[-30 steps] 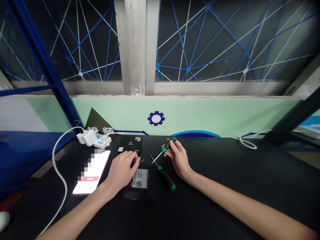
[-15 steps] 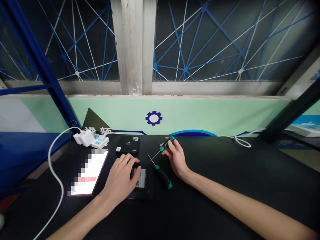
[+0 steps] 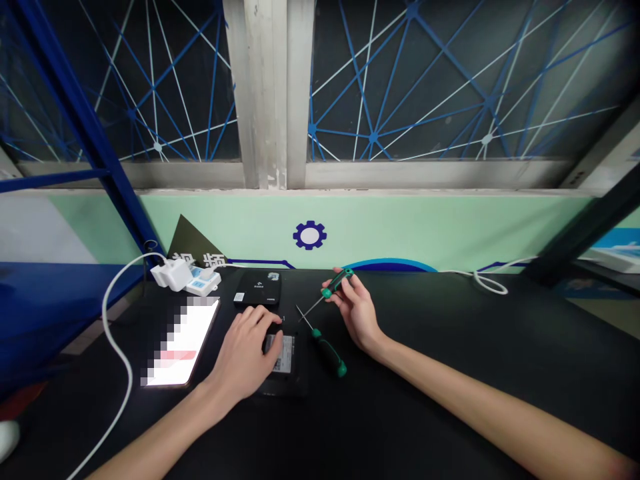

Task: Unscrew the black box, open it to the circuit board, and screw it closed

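My right hand [image 3: 357,310] grips a green-and-black screwdriver [image 3: 338,283] by its handle, the shaft slanting down to the left. A second green-handled screwdriver [image 3: 329,353] lies on the table, and the two shafts cross in view. My left hand [image 3: 245,350] rests palm down, partly over a flat black device [image 3: 295,383] with a white label [image 3: 287,353]. Its thumb and index finger are apart. Beside the index fingertip is a tiny light-coloured piece [image 3: 283,320], too small to make out. Behind that hand sits a black box [image 3: 259,288] with stickers.
A phone with a lit screen [image 3: 187,347] lies left of my left hand. Beyond it are a white plug [image 3: 173,274] and power strip [image 3: 203,283], with a white cable [image 3: 107,313] curving down. The green wall [image 3: 375,227] bounds the table's back.
The whole view has shifted slightly. Both hands hold nearly the same pose, and the screwdriver stays in my right hand.
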`<state>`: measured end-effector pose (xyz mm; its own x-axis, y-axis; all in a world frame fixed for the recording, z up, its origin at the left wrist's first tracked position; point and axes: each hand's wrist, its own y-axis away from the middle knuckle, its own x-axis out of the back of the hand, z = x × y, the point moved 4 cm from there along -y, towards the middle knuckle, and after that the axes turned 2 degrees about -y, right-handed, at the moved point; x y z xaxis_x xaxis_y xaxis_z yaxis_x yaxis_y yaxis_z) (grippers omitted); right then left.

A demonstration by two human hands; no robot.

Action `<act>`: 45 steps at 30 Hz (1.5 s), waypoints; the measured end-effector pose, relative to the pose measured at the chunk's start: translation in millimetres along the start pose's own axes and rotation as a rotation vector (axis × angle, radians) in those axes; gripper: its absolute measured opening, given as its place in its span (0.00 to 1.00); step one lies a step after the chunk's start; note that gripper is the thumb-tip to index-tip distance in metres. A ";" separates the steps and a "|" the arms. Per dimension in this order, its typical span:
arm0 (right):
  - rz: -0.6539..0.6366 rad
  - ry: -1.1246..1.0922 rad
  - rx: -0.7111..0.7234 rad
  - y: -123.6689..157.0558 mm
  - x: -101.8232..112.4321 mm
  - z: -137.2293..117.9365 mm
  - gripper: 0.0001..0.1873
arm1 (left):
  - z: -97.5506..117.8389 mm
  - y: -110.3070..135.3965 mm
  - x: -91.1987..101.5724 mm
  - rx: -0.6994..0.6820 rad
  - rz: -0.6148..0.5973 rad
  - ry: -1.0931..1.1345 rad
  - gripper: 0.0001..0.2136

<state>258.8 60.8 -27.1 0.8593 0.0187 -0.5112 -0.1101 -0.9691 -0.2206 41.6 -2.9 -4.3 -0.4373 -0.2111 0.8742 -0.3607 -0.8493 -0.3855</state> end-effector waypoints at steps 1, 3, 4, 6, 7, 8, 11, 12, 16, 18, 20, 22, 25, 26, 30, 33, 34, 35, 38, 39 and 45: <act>-0.009 0.001 -0.005 -0.1 -0.8 -1.0 0.21 | 0.2 -0.2 0.2 -0.004 0.004 0.001 0.08; -0.027 0.007 -0.017 0.1 -2.5 -2.5 0.21 | 0.7 -0.3 0.6 -0.012 0.013 0.004 0.08; -0.035 0.012 -0.019 0.4 -3.5 -3.3 0.21 | 0.9 -0.3 0.8 -0.014 0.015 0.007 0.08; -0.052 0.031 -0.012 0.7 -5.5 -5.1 0.21 | 1.1 -0.2 1.1 -0.014 0.014 0.011 0.08; -0.063 0.048 -0.003 0.7 -6.6 -6.3 0.21 | 1.2 -0.2 1.2 -0.014 0.013 0.010 0.08; -0.076 0.070 0.008 0.7 -7.9 -8.0 0.21 | 1.3 -0.1 1.4 -0.016 0.013 0.008 0.08; -0.146 0.162 0.058 0.9 -13.6 -16.1 0.23 | 1.4 -0.2 1.7 -0.027 0.021 0.004 0.08; -0.179 0.195 0.079 1.6 -16.2 -19.6 0.23 | 1.4 -0.3 1.6 -0.031 0.024 0.005 0.08; -0.326 0.303 0.145 7.0 -27.6 -32.5 0.24 | 1.3 -1.0 0.6 -0.029 0.017 -0.003 0.08; -0.374 0.346 0.172 10.3 -32.0 -35.6 0.23 | 1.5 -1.4 0.3 -0.023 0.010 -0.008 0.08; -0.401 0.379 0.194 12.8 -35.2 -35.5 0.22 | 2.0 -1.6 0.5 -0.020 0.011 -0.008 0.07; -0.410 0.394 0.205 14.3 -37.3 -32.8 0.21 | 2.5 -1.8 0.7 -0.021 0.013 -0.008 0.07; -0.410 0.383 0.193 14.9 -40.2 -26.8 0.21 | 2.7 -1.8 0.3 -0.025 0.017 -0.020 0.07; -0.407 0.375 0.185 14.8 -41.3 -25.0 0.21 | 2.5 -1.8 0.2 -0.026 0.022 -0.024 0.07; -0.371 0.335 0.167 13.3 -43.9 -20.5 0.21 | 2.1 -1.6 -0.4 -0.036 0.033 -0.030 0.08; -0.344 0.292 0.136 12.0 -43.6 -17.4 0.21 | 2.0 -1.7 -0.7 -0.037 0.025 -0.030 0.08; -0.337 0.282 0.125 11.9 -43.1 -16.3 0.21 | 2.1 -1.8 -0.5 -0.036 0.025 -0.030 0.08; -0.328 0.277 0.116 12.0 -42.5 -15.3 0.22 | 2.2 -1.9 -0.4 -0.036 0.028 -0.030 0.08; -0.318 0.284 0.109 13.3 -41.9 -12.8 0.23 | 2.5 -2.3 -0.3 -0.041 0.030 -0.030 0.08; -0.320 0.291 0.108 13.8 -42.0 -11.9 0.23 | 2.4 -2.4 -0.5 -0.041 0.029 -0.031 0.08; -0.308 0.304 0.075 11.5 -40.6 -4.7 0.23 | 0.6 -2.0 -1.8 -0.049 0.015 -0.017 0.07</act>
<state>225.0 47.7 -4.9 0.9643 0.2204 -0.1467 0.1484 -0.9089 -0.3898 43.6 -1.1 -4.9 -0.4288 -0.2325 0.8730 -0.3943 -0.8213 -0.4123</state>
